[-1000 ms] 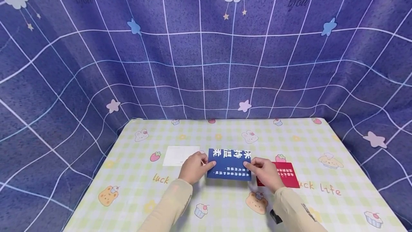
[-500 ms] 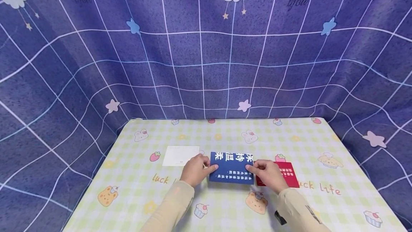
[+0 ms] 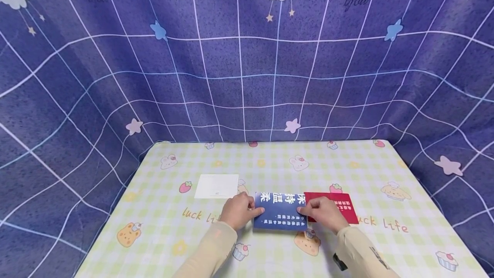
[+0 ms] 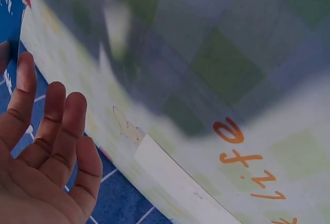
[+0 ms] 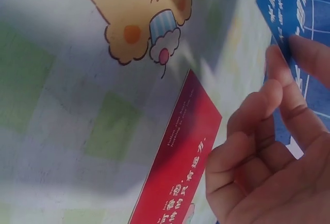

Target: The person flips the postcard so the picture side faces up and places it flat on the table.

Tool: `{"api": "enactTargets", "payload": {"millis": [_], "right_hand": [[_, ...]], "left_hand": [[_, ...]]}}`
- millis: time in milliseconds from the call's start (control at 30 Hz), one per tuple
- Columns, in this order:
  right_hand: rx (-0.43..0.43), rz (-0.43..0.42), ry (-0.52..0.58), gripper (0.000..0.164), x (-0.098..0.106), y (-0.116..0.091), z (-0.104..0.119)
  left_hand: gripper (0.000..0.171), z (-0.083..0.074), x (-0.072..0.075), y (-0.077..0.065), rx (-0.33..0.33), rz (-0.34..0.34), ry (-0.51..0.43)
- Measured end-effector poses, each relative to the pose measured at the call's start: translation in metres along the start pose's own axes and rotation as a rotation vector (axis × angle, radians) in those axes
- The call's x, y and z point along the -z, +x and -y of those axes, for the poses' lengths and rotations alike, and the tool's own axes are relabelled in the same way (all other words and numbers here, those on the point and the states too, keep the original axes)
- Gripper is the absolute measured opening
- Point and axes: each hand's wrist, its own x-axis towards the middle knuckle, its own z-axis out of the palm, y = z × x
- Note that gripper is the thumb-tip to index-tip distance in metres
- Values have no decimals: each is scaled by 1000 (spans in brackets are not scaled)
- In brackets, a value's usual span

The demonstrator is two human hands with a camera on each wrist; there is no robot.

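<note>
A blue card point(image 3: 280, 213) with white Chinese characters is held up by both hands, one at each short side. My left hand point(image 3: 238, 211) pinches its left edge between thumb and forefinger; in the left wrist view the other fingers point(image 4: 72, 115) spread loosely away from it. At the card's right edge, my right hand point(image 3: 326, 213) pinches with thumb and forefinger, its remaining fingers point(image 5: 227, 162) curled in. A red card point(image 3: 349, 207) with white writing lies flat on the table, partly hidden behind the right hand. A white card point(image 3: 217, 185) lies to the left, beyond the left hand.
A checked tablecloth point(image 3: 154, 209) with cartoon prints covers the table. A small black object point(image 3: 339, 262) lies beside the right sleeve, partly hidden. A blue gridded curtain point(image 3: 216, 63) hangs behind the table and along both sides.
Both hands have moved the blue card toward the near edge and slightly right. More of the red card and the white card shows now. The red and white cards stay where they lay.
</note>
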Motion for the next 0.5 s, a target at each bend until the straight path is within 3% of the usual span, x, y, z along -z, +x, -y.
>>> {"api": "enactTargets", "payload": {"millis": [500], "right_hand": [[-82, 64, -101, 43, -3, -5, -8]], "left_hand": [[50, -3, -14, -10, -7, 29, 62]]}}
